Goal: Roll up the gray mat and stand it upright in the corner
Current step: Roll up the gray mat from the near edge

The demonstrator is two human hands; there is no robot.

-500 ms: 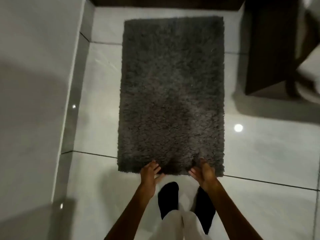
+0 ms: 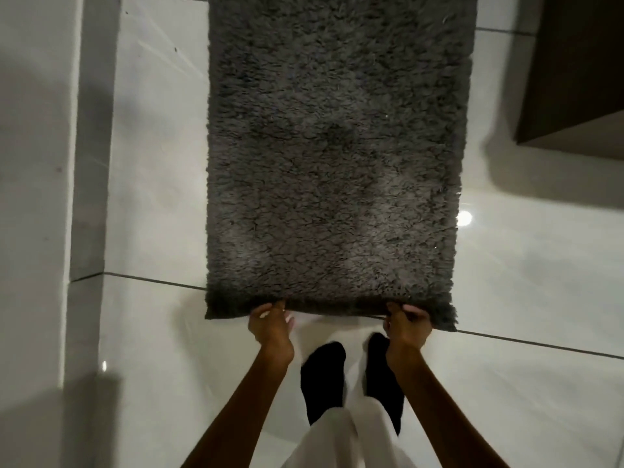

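A shaggy gray mat (image 2: 337, 157) lies flat on the white tiled floor, stretching away from me past the top of the frame. My left hand (image 2: 270, 324) grips its near edge toward the left corner. Toward the right corner, my right hand (image 2: 408, 324) is closed on that same edge. Between the hands the near edge is lifted slightly off the tiles. My fingertips are tucked under the pile.
A white wall (image 2: 37, 197) with a tiled skirting runs along the left. A dark brown cabinet (image 2: 574, 72) stands at the upper right. My feet in black socks (image 2: 324, 383) stand just behind the mat's near edge.
Both hands went from resting with spread fingers on the near edge to closing on it and lifting it slightly. The camera has moved lower and closer to the mat.
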